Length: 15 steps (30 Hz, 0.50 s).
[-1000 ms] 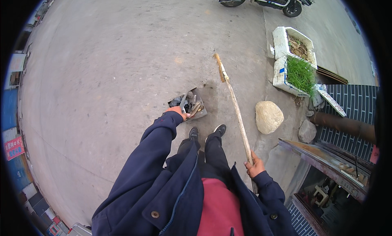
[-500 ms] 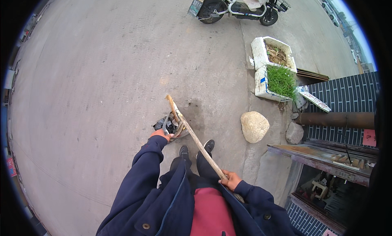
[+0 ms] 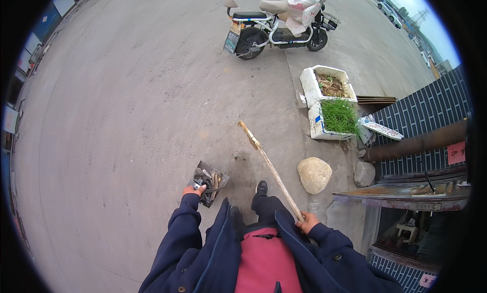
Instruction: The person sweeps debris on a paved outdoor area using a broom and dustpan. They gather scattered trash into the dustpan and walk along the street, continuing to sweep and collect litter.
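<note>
My left hand [image 3: 195, 190] is closed on the handle of a dark open box [image 3: 223, 180], low and straight-sided like a dustpan. Inside it lie several wooden-handled and dark pieces [image 3: 215, 179] that I cannot make out well. On the other side, my right hand [image 3: 307, 223] grips a long pale wooden pole [image 3: 276, 176] near its close end. The pole slants away toward the far left, and a short browner piece [image 3: 248, 133] is at its far end. Box and pole are apart from each other.
A big pale stone [image 3: 314, 175] sits on the concrete to the right. Beyond it stand two white foam planters [image 3: 318, 128], with an electric scooter [image 3: 274, 31] farther off. A wooden ledge [image 3: 401, 195] and a brown pipe [image 3: 416, 148] run along the brick wall at right.
The pole's far end has swung right, off the box it crossed before. The box has turned and its contents show more. My right hand is a little farther right, and my feet have shifted.
</note>
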{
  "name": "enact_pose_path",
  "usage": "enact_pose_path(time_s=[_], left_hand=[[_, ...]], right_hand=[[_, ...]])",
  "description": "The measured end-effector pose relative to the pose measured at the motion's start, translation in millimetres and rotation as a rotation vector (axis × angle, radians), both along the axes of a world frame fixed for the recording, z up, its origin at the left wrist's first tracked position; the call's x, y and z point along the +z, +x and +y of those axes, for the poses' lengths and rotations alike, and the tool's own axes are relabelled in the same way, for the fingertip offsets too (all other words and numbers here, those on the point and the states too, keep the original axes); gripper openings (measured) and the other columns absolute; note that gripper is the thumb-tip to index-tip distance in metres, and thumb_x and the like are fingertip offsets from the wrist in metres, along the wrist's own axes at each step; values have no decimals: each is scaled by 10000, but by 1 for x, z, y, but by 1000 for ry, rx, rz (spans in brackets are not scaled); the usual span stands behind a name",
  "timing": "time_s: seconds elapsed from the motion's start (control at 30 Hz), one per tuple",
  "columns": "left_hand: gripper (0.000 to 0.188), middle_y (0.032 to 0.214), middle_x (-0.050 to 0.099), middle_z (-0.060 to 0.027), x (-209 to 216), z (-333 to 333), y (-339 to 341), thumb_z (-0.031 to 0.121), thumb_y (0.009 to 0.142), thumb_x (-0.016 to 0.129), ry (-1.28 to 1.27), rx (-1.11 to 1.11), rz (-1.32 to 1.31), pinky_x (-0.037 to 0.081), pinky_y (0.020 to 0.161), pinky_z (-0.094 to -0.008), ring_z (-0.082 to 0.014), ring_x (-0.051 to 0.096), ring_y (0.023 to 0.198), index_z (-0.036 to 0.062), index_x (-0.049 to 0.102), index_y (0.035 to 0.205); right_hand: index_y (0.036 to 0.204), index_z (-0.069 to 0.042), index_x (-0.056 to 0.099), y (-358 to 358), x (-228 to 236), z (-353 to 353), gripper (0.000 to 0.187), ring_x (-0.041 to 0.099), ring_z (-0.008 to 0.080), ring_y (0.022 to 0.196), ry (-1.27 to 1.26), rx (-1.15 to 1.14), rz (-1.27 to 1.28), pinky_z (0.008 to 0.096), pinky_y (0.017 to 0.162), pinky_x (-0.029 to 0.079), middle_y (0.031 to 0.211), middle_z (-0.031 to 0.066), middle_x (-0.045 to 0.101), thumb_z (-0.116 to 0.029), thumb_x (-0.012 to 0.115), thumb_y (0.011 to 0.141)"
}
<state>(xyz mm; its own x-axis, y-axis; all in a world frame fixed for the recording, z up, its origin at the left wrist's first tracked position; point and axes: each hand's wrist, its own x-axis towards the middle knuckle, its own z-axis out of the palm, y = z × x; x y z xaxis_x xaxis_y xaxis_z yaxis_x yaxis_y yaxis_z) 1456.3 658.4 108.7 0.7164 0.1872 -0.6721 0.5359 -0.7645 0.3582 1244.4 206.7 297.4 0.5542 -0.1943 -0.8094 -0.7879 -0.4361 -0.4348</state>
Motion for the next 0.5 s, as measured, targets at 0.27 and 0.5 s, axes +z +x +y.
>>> enact_pose_path(time_s=[0.27,0.5], left_hand=[[727,893,670,-286,5,-27,63,596,686,737,-6,-32,-96,502,798,-445,-409,658,900,-84,680,934],[593,765,672,-210,13,-89,175,532,694,767,16,-86,-46,498,705,-418,-355,658,734,-39,674,823]], right_hand=[[1068,29,546,109,-60,-120,381,627,462,888,-559,261,-217,497,806,507,887,315,633,-140,659,745],[1231,-11,456,311,-136,-273,488,630,449,940,-643,264,-80,500,838,507,960,294,644,-86,611,774]])
